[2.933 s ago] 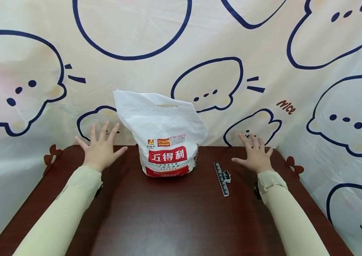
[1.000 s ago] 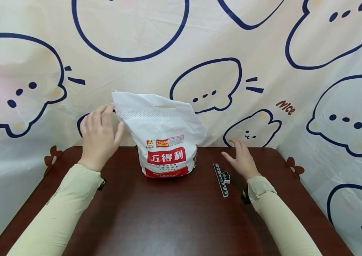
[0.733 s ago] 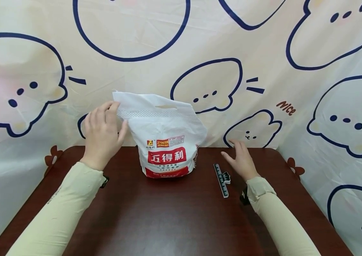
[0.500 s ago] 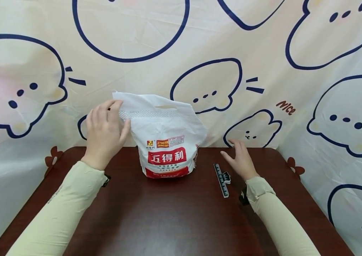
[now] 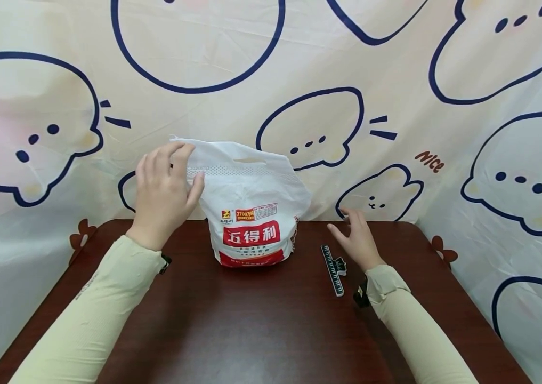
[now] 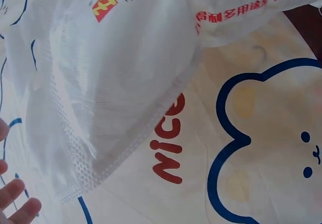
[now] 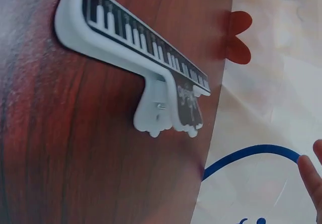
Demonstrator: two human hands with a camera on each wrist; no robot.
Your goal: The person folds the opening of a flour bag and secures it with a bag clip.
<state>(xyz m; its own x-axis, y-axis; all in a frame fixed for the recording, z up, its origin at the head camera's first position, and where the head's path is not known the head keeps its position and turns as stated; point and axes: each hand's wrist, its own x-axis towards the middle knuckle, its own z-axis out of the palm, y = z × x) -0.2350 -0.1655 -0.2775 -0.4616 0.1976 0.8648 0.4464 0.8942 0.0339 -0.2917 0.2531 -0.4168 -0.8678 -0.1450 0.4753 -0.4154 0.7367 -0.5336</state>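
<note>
A white flour bag (image 5: 251, 194) with red printing stands upright at the back of the table, its top flap with a handle slot leaning left. My left hand (image 5: 159, 189), fingers relaxed and slightly bent, overlaps the flap's upper left corner in the head view. The left wrist view shows its fingertips (image 6: 14, 191) just beside the corner of the bag (image 6: 121, 78), apart from it. A clip with a piano-key pattern (image 5: 332, 271) lies right of the bag. My right hand (image 5: 361, 242) hovers right of this clip, fingers loose, holding nothing; the right wrist view shows the clip (image 7: 151, 53) close up.
The dark brown wooden table (image 5: 251, 330) has rounded back corners. A pale cloth (image 5: 203, 114) printed with cartoon outlines hangs behind it and along both sides. Dark bands (image 5: 361, 294) sit at both wrists by the sleeve cuffs.
From spread at the bag's left, my left hand has risen and moved right to the flap's corner. My right hand has shifted left toward the clip. Bag and clip have stayed put.
</note>
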